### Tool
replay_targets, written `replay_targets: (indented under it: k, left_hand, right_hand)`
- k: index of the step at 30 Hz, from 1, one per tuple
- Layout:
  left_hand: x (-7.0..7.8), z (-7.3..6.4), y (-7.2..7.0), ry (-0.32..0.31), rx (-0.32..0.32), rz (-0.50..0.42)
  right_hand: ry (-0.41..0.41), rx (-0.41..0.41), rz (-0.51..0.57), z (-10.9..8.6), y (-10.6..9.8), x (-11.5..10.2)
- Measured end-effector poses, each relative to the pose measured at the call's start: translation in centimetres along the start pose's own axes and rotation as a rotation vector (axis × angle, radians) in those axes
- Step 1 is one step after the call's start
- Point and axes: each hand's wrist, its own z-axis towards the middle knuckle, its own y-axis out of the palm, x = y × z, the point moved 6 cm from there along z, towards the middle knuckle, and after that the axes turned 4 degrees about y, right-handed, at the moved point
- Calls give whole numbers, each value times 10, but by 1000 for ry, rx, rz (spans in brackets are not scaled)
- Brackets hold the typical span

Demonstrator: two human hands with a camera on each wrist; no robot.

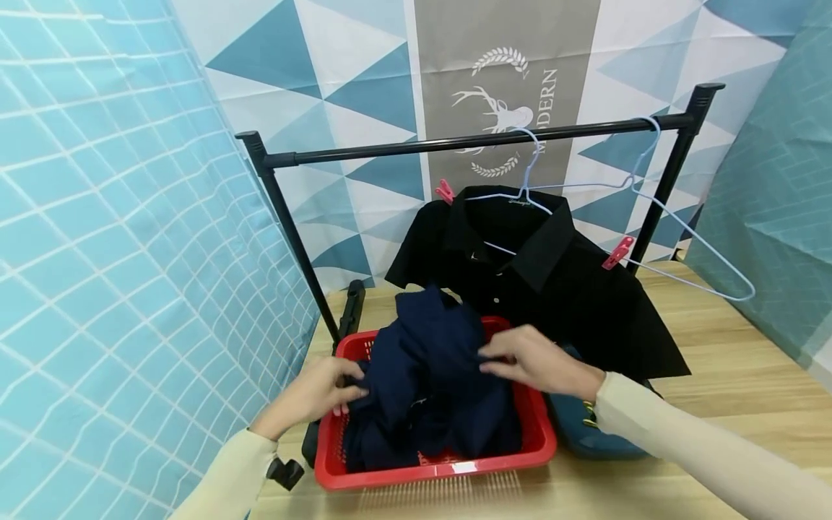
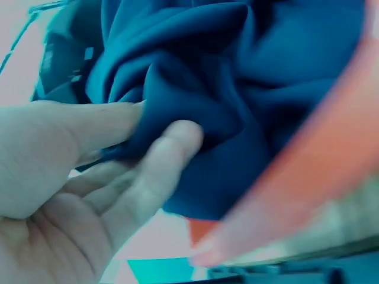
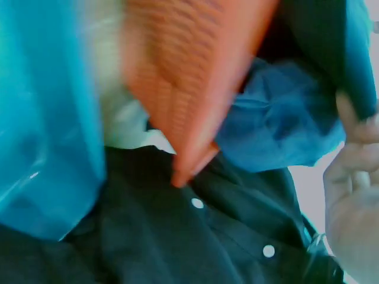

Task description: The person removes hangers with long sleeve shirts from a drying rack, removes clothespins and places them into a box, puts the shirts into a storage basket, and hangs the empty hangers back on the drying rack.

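The cloth lies between left hand and right hand, lengthwise toward the basket's far edge. I see left pinching it — right's grip I can't tell.

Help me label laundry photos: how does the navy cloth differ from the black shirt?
The navy cloth lies bunched in the red basket, while the black shirt hangs spread out below the black rail. The black shirt has a pink clip at each shoulder; the navy cloth shows none. The navy cloth is dark blue, the black shirt black. Both are dark.
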Motion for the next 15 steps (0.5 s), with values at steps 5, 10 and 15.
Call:
replay_targets:
  k: [5,10,15]
  left_hand:
    - [-11,-4,27,112,-89,124]
    - [-24,-1,35,225,-59,183]
    - [-38,7,38,294,-23,229]
  right_hand:
    - [-75,-226,-141,-35,33,-4]
    - [-100,-282,-337,-46,44,-5]
    - [-42,-330,-344,-45,43,-4]
